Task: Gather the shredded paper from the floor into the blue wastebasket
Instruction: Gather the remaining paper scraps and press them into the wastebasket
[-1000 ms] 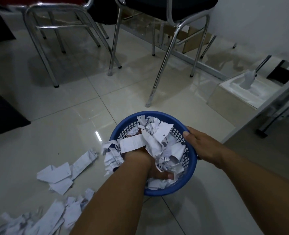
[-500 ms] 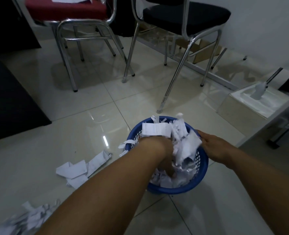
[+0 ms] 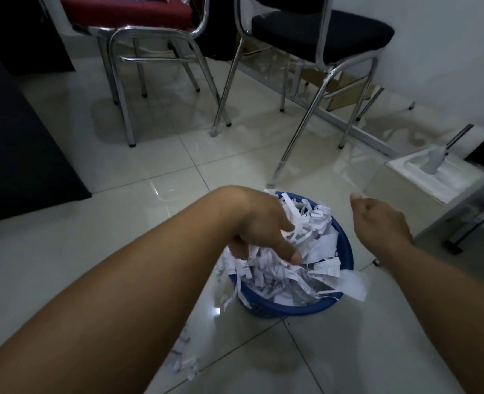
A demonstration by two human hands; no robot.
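The blue wastebasket (image 3: 344,245) stands on the tiled floor, heaped with white shredded paper (image 3: 312,251) that spills over its rim. My left hand (image 3: 263,228) presses down on the heap at the basket's left side, fingers spread among the strips. My right hand (image 3: 377,220) hovers just right of the rim, loosely curled, holding nothing and not touching the basket. A few paper scraps (image 3: 182,362) lie on the floor under my left forearm.
A red-seated chrome chair (image 3: 127,12) and a black-seated chrome chair (image 3: 320,29) stand behind the basket, one leg close to its far rim. A white box with a brush (image 3: 434,172) sits at right beside a metal frame. Dark furniture (image 3: 16,155) lines the left.
My right hand has let go of the basket rim and lifted away to the right. My left hand rose from deep inside the basket to the top of the heap. The view moved forward.
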